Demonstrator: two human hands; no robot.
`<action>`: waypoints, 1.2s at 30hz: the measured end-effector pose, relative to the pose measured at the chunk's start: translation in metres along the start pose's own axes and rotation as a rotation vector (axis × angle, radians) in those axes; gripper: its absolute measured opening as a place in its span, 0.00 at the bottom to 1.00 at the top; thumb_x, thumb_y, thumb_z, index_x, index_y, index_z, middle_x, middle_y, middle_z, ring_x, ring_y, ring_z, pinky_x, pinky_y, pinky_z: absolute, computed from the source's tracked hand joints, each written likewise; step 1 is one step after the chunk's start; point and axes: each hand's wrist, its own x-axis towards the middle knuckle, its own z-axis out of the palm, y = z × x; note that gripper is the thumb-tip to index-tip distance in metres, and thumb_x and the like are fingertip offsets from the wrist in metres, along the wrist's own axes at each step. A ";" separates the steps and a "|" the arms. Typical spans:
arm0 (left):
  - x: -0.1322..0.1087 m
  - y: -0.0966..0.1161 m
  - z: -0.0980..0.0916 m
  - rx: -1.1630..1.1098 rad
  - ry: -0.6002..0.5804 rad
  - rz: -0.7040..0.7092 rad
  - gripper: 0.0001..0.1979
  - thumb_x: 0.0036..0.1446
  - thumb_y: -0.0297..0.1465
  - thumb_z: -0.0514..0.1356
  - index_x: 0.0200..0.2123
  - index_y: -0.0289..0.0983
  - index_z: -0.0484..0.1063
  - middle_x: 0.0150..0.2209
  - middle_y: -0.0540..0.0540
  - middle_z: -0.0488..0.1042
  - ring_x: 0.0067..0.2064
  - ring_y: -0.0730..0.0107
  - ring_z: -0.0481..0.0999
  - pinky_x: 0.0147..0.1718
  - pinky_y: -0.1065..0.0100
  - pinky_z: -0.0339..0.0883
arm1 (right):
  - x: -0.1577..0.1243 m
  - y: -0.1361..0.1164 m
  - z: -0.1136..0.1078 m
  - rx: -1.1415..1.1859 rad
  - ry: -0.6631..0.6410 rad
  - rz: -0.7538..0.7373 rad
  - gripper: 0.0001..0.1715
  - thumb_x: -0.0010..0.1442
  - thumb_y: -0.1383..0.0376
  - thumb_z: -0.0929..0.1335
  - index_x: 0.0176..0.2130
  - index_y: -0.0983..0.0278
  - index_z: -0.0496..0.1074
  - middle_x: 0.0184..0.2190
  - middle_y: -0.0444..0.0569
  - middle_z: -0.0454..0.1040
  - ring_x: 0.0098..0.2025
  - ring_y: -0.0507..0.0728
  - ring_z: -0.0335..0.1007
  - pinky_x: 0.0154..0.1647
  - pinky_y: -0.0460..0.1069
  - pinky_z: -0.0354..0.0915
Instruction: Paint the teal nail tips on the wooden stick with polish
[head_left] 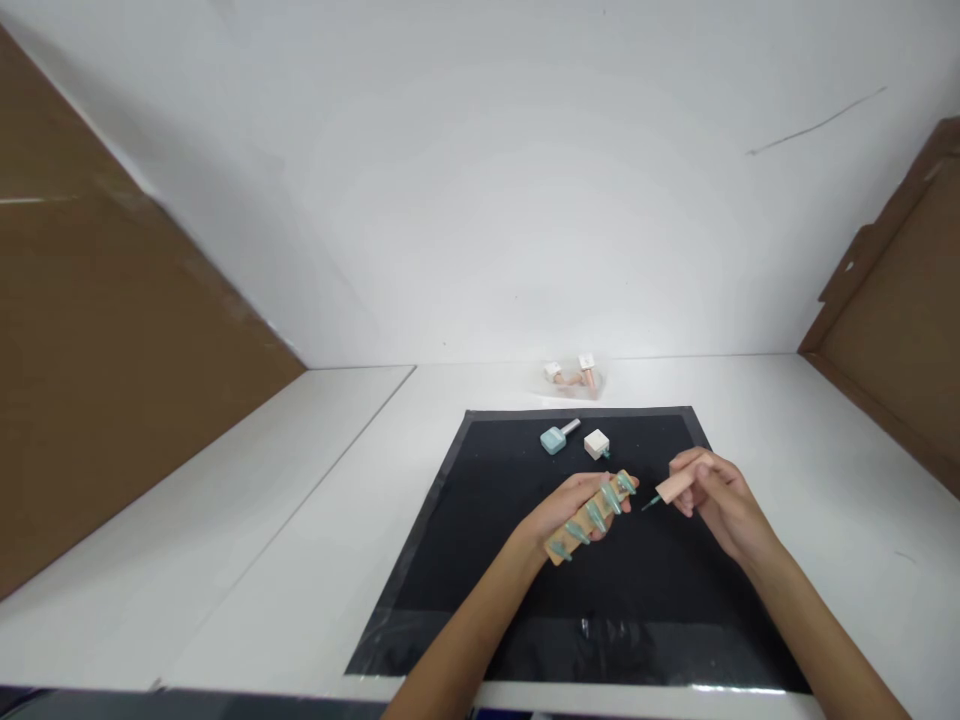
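My left hand (pixel 568 508) is closed round a narrow wooden nail-tip stand (pixel 580 522), held tilted above the black mat. Several long green false nails (pixel 596 515) sit across the stand in a row. In my right hand (pixel 724 505) is a nail polish brush with a pinkish cap (pixel 681 483); its thin, green-coated bristle end points left, a short gap away from the nearest nail. Behind my hands lie a white square polish bottle (pixel 596 444), with green at its neck, and a light blue bottle with a silver cap (pixel 553 440).
The black mat (pixel 480 570) covers part of the white table (pixel 300 520). At the back, a clear tray (pixel 570 392) holds white bottles with pinkish caps. Brown cardboard panels stand on the left (pixel 135 300) and right (pixel 900 290), with a white wall behind.
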 end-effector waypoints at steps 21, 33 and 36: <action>0.006 -0.003 -0.007 0.157 0.049 -0.071 0.26 0.43 0.45 0.65 0.41 0.31 0.73 0.24 0.48 0.72 0.17 0.79 0.65 0.14 0.77 0.53 | -0.001 -0.003 0.005 0.017 -0.121 0.020 0.14 0.48 0.54 0.74 0.30 0.62 0.80 0.20 0.46 0.70 0.20 0.50 0.62 0.16 0.44 0.60; 0.006 -0.002 -0.003 0.138 0.054 -0.043 0.20 0.43 0.40 0.66 0.37 0.32 0.75 0.24 0.49 0.72 0.18 0.80 0.65 0.16 0.76 0.52 | 0.000 0.000 0.000 -0.165 -0.214 0.042 0.17 0.51 0.52 0.71 0.30 0.64 0.78 0.19 0.46 0.72 0.19 0.50 0.62 0.18 0.45 0.60; 0.006 -0.002 -0.003 0.148 0.028 -0.059 0.21 0.44 0.41 0.65 0.38 0.32 0.74 0.23 0.50 0.71 0.16 0.80 0.64 0.13 0.76 0.48 | 0.000 0.001 -0.003 -0.219 -0.231 0.059 0.19 0.51 0.51 0.71 0.31 0.65 0.77 0.18 0.46 0.72 0.18 0.50 0.62 0.19 0.45 0.60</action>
